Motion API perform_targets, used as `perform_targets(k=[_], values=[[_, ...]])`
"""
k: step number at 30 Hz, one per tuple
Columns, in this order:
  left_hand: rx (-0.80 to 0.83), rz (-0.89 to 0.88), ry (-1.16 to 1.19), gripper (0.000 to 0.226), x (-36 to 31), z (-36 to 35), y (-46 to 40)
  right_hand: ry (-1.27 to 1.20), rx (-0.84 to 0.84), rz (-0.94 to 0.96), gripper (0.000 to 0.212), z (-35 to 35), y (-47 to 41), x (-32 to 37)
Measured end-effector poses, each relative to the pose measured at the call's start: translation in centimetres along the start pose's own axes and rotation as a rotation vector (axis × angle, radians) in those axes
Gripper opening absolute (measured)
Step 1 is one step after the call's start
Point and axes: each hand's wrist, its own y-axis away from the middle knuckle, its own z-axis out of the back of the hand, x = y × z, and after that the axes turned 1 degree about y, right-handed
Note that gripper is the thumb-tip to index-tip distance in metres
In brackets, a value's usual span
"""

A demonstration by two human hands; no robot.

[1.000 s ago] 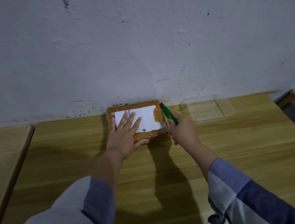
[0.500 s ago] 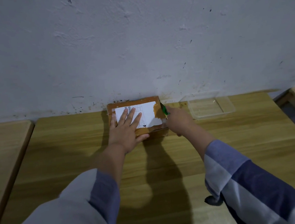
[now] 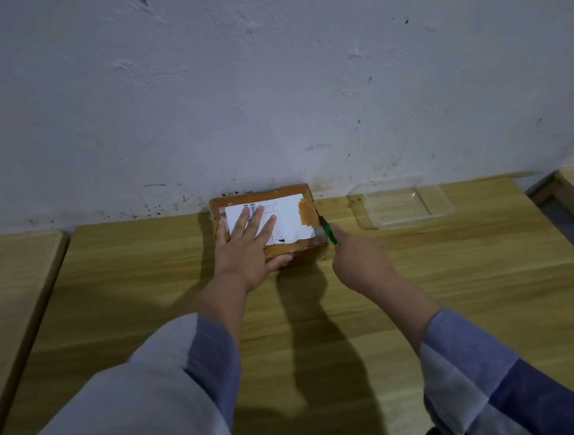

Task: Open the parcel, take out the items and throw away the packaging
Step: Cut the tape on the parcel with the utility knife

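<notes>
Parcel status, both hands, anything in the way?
Left hand flat on the parcel, pinning it. Right hand shut on green cutter, blade at parcel's right edge. Parcel still taped shut. Clear plastic tray sits right, apart from it.

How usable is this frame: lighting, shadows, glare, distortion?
Head view: dim overall; hard shadows of both arms run toward the camera across the table; a small glint on the clear tray; the label's print is too small to read; wide-angle bending shows at the table edges; the parcel and green cutter stay sharp.
</notes>
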Motion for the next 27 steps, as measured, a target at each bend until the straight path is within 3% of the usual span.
perform_targets(k=[5,10,16,21,27], values=[[0.006,-0.006,-0.004,0.087,0.0,0.3,0.1,-0.075,-0.061,-0.023,0.063,-1.3,0.4,-1.0],[0.032,0.011,0.028,0.089,-0.6,0.5,0.7,-0.560,-0.263,-0.157,0.052,-3.0,1.8,-1.4],[0.076,0.128,0.092,0.085,-3.5,0.7,3.3,-0.859,-0.288,-0.260,0.067,-4.7,0.2,1.2],[0.134,0.153,0.102,0.083,-4.6,1.2,4.7,-0.879,-0.322,-0.328,0.077,-5.0,-1.6,1.9],[0.090,-0.056,0.101,0.074,-2.9,2.5,3.7,-0.809,-0.257,-0.243,0.078,-4.2,-3.2,0.6]])
